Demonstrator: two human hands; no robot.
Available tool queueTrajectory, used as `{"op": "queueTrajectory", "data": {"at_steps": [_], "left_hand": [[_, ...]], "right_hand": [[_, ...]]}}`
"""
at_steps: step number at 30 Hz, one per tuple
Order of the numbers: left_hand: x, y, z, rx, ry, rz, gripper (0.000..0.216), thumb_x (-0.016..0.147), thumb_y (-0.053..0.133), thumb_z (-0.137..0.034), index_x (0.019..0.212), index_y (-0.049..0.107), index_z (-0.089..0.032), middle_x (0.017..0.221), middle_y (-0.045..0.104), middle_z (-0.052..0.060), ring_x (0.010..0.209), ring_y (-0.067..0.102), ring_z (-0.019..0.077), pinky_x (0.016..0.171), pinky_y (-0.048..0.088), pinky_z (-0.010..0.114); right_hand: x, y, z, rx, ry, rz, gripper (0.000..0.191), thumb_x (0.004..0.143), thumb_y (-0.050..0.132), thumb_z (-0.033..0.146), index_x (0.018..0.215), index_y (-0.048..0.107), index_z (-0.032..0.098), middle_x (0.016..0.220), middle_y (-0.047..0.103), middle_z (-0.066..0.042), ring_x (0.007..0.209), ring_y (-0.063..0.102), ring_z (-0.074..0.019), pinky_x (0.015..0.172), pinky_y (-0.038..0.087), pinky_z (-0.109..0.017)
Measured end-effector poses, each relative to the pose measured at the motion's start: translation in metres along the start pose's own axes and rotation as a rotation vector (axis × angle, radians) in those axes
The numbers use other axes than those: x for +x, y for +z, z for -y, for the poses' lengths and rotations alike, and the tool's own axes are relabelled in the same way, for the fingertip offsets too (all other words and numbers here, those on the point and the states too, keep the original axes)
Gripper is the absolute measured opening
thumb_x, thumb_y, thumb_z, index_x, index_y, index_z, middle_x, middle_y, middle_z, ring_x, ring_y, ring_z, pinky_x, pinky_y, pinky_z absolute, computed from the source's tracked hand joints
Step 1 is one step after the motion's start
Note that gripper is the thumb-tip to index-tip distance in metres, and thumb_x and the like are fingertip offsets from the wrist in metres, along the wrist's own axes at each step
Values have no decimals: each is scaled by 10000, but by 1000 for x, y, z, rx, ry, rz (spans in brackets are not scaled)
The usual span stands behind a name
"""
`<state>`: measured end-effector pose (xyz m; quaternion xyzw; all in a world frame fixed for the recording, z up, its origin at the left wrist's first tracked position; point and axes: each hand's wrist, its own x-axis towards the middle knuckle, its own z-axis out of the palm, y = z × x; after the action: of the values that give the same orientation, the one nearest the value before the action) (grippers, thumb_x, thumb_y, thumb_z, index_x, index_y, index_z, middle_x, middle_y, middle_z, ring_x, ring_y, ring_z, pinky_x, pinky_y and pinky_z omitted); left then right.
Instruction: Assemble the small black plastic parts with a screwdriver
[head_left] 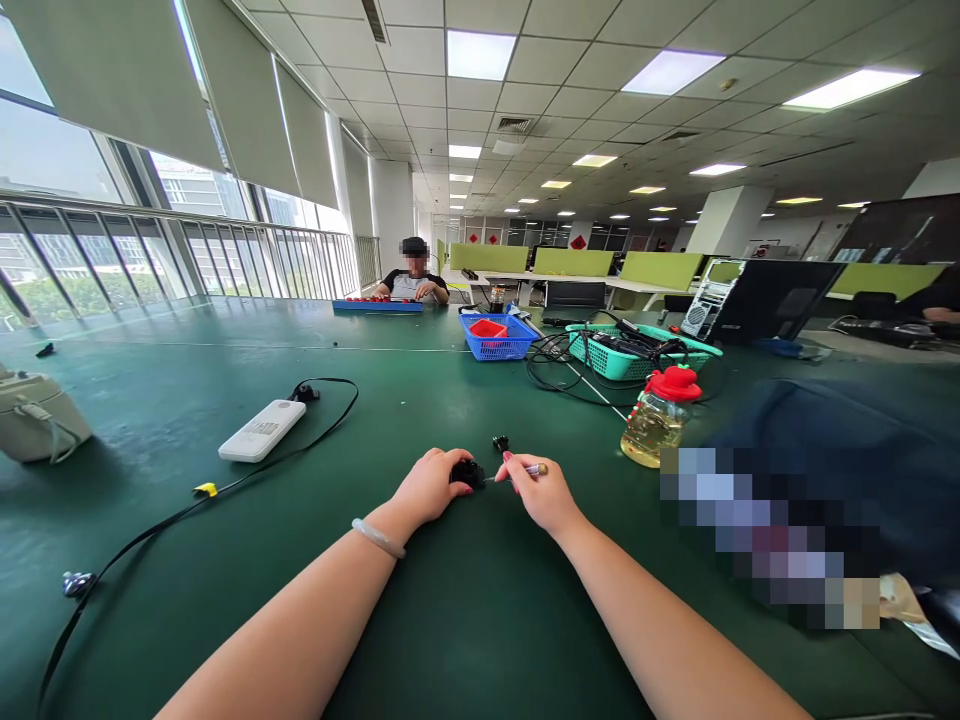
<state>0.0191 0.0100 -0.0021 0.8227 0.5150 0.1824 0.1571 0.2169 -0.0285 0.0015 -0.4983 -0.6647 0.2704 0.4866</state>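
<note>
My left hand (435,487), a pale bangle on its wrist, is closed on a small black part (468,474) held down against the green table. What kind of part it is I cannot make out. In my right hand (541,490) the fingers pinch a screwdriver (537,469) with a thin metal shaft. Its shaft points left, and the tip meets or nearly meets the right side of the black part. Just beyond my right fingertips lies another small black piece (501,442), apart from both hands.
A white power strip (262,431) and its black cable (161,523) lie left. To the right stands a red-lidded bottle (660,420), near dark cloth (840,470). Farther back are a blue basket (499,345) and a green basket (607,358) of cables. A person (415,272) sits opposite.
</note>
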Motion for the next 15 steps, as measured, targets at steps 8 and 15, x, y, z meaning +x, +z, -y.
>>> {"op": "queueTrajectory", "data": {"at_steps": [8, 15], "left_hand": [[1, 0, -1, 26, 70, -10, 430, 783, 678, -266, 1207, 613, -235, 1090, 675, 69, 1089, 573, 245, 974, 445, 346], [1, 0, -1, 48, 84, -3, 429, 795, 674, -277, 1215, 610, -218, 1101, 677, 80, 1082, 577, 250, 981, 443, 355]], "right_hand": [[-9, 5, 14, -157, -304, 131, 394, 945, 435, 331, 678, 693, 200, 649, 617, -15, 624, 571, -145, 624, 422, -254], [-9, 3, 13, -129, -330, 92, 378, 951, 449, 332, 707, 702, 195, 654, 623, -22, 623, 575, -146, 626, 442, -257]]}}
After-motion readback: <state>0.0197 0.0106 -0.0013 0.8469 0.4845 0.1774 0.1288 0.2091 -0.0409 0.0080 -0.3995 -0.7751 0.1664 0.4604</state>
